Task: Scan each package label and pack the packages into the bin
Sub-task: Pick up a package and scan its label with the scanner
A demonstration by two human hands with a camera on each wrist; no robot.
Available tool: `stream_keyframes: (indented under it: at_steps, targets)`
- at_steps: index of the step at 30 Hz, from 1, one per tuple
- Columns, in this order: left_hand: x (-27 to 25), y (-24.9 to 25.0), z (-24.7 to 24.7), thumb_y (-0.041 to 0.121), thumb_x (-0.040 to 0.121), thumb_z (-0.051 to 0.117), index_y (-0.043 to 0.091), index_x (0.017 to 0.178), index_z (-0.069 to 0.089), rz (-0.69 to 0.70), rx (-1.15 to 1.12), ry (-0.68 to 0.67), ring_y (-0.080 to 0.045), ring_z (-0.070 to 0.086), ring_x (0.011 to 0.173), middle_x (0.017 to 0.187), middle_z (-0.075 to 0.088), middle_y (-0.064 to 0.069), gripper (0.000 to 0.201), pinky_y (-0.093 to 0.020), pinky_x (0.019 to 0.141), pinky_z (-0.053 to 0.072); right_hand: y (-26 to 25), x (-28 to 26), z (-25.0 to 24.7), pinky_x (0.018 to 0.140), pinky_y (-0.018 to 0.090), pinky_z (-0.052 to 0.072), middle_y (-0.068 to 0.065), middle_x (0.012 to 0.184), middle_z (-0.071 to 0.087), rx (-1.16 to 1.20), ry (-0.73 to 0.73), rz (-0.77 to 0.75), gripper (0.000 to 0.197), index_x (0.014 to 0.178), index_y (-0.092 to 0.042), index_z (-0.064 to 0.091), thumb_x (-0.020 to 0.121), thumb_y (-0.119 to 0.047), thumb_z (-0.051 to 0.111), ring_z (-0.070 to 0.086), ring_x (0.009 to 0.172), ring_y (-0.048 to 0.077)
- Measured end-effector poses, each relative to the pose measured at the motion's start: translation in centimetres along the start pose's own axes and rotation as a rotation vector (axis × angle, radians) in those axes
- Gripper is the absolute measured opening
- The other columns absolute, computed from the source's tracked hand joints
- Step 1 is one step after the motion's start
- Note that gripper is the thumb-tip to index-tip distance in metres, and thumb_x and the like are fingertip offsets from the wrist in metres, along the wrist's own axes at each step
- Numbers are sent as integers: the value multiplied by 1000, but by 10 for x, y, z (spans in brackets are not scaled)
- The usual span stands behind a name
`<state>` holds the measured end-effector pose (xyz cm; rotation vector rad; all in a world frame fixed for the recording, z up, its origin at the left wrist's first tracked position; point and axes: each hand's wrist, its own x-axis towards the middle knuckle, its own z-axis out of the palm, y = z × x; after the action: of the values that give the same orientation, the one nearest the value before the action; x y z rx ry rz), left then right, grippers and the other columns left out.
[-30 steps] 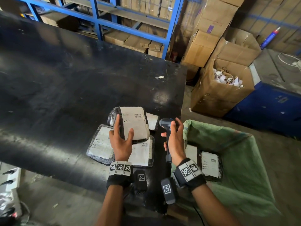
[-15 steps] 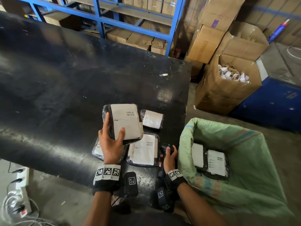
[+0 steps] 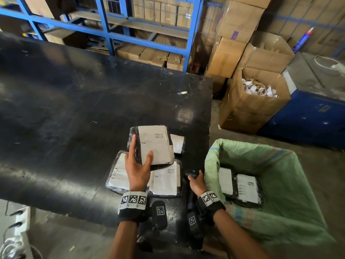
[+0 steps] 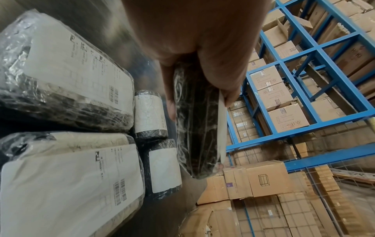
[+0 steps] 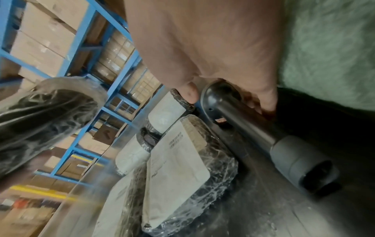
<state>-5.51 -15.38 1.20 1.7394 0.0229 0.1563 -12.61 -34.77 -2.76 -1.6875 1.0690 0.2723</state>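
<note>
**One package lifted, scanner low at the counter edge**

One package (image 3: 155, 144) is held by the left hand (image 3: 137, 170) above the pile, label upward and barcode towards the far edge; the thumb lies on the label and the fingers are wrapped round the left side, so the left grip is closed on it. In the left wrist view the same package (image 4: 194, 121) is seen edge-on, pinched between thumb and fingers. At least four further packages are left on the black counter (image 3: 74, 109) beneath and beside it — two large ones nearest the person, smaller ones behind.

The scanner (image 3: 190, 173) is held in the right hand (image 3: 196, 184), low at the counter's right edge, just beside the rim of the green-lined bin (image 3: 211, 165); the fingers are curled round its handle, as the right wrist view confirms. Two packages are already lying in the bin.

The step in hand is judged to be the scan-and-pack of the lifted package. Whether its label has been read cannot be told. If it has not, the scanner must be raised and aimed at the barcode; otherwise the package is to be carried right, over the rim, and released into the bin.
</note>
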Motion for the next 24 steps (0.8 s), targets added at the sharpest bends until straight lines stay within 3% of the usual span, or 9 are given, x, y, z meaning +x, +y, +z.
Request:
stream_keyframes:
  at_steps: [3,5,8,11,13,16,19,24]
  targets:
    - [-3,3,4,21,90,73,44,152,33,8,-17,-37,-14,48,135,146,50,9,77,-49,112,44,-10,-8,-3,111,41,33,20,150,39,-67,21,-70,69,157,-17,5,101,-30,43,43,135,36]
    - [-4,7,6,20,91,73,42,152,34,21,-35,-61,-13,46,138,151,47,10,76,-48,113,44,-19,-16,-8,111,43,32,19,149,42,-106,74,-251,62,156,-26,8,102,-38,36,44,134,34]
    - [-6,12,12,21,91,72,40,153,34,29,-68,-99,-11,45,139,152,46,10,75,-45,114,43,-39,-25,-21,119,49,22,10,158,28,-136,170,-542,55,150,-49,10,99,-54,28,28,145,27]
    - [-10,22,21,18,92,71,31,154,35,52,-104,-130,-6,45,139,153,46,10,73,-29,113,44,-60,-35,-34,114,45,34,4,153,39,-93,47,-699,51,146,-57,14,99,-52,34,42,137,21]
    - [-14,30,30,14,92,71,26,154,36,62,-147,-156,-4,47,138,152,48,8,72,-21,108,45,-68,-37,-40,109,48,43,0,151,43,-51,-66,-762,53,144,-62,14,98,-52,39,51,131,20]
    - [-21,37,46,11,92,70,25,154,36,54,-197,-205,-5,49,137,152,49,8,72,-32,111,46,-69,-37,-48,115,45,36,-16,155,34,-50,-131,-844,57,148,-56,13,98,-49,42,39,141,9]
    - [-27,42,65,11,93,70,27,154,37,41,-226,-231,-9,47,139,153,48,6,72,-44,115,43,-63,-41,-60,119,39,30,-21,157,27,-23,-105,-847,58,151,-45,16,100,-43,44,29,143,-2]
    - [-44,57,104,8,92,70,26,152,40,22,-290,-255,-9,50,137,151,51,4,70,-44,113,44,-50,-33,-93,120,37,29,-21,154,31,74,-19,-822,53,150,-41,27,101,-35,46,29,142,-6]
